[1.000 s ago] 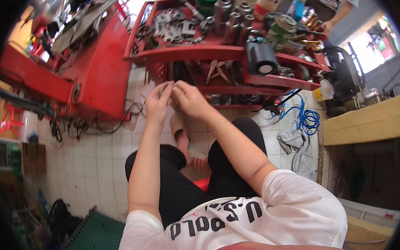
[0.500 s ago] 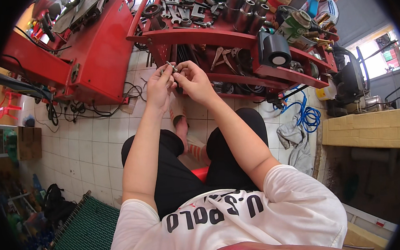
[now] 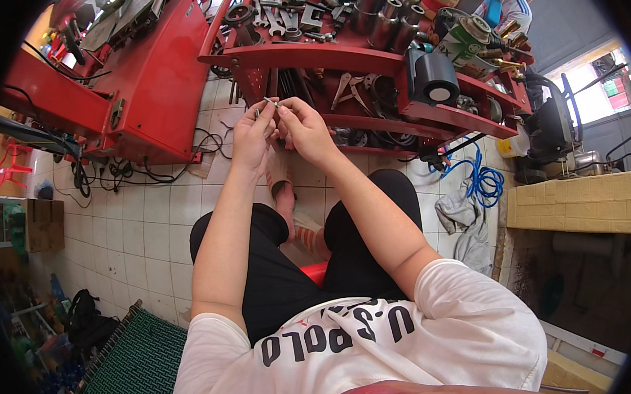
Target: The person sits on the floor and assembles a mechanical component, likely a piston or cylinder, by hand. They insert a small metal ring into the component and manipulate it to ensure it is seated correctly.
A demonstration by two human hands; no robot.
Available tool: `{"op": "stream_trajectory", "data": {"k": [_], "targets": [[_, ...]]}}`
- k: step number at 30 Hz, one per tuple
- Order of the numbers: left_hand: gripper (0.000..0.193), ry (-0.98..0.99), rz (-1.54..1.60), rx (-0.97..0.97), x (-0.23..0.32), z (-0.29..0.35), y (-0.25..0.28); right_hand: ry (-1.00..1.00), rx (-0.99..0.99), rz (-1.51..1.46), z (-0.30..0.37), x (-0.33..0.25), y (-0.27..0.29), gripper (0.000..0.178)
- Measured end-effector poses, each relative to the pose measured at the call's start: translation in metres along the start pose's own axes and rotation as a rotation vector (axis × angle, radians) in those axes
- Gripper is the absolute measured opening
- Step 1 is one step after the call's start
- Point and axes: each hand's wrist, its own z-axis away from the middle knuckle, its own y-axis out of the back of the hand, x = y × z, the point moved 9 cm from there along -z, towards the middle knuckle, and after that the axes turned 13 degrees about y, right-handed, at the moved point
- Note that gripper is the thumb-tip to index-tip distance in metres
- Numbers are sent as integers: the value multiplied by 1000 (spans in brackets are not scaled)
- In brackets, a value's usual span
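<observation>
A small, thin metal part like a pin or a bolt is pinched between my fingertips; it is too small to make out its exact kind. My left hand has its fingers closed around the lower side of the part. Meeting it from the other side, my right hand pinches the part's end with thumb and forefinger. Both hands are held together above the gap between my knees, just in front of a red tool cart.
Several wrenches and steel sockets lie on the cart's top, pliers on its lower shelf. Left stands a red machine with black cables on the tiles. Right are a blue hose and grey cloth. A person is beyond.
The right hand's fingers have curled in closer to the left fingertips, and the small metal part shows at a slightly different angle. The arms have barely moved.
</observation>
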Motion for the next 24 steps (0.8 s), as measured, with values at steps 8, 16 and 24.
{"op": "stream_trajectory", "data": {"k": [8,16,24], "targets": [[20,15,-25,0,-5,-2,5,-7,-28,-12,0,4,1,22],[17,5,-15,36,-6,-5,4,40,66,-51,0,-9,-1,24],[19,-2,-28,57,-7,-4,7,32,90,-68,1,-5,1,27]]}}
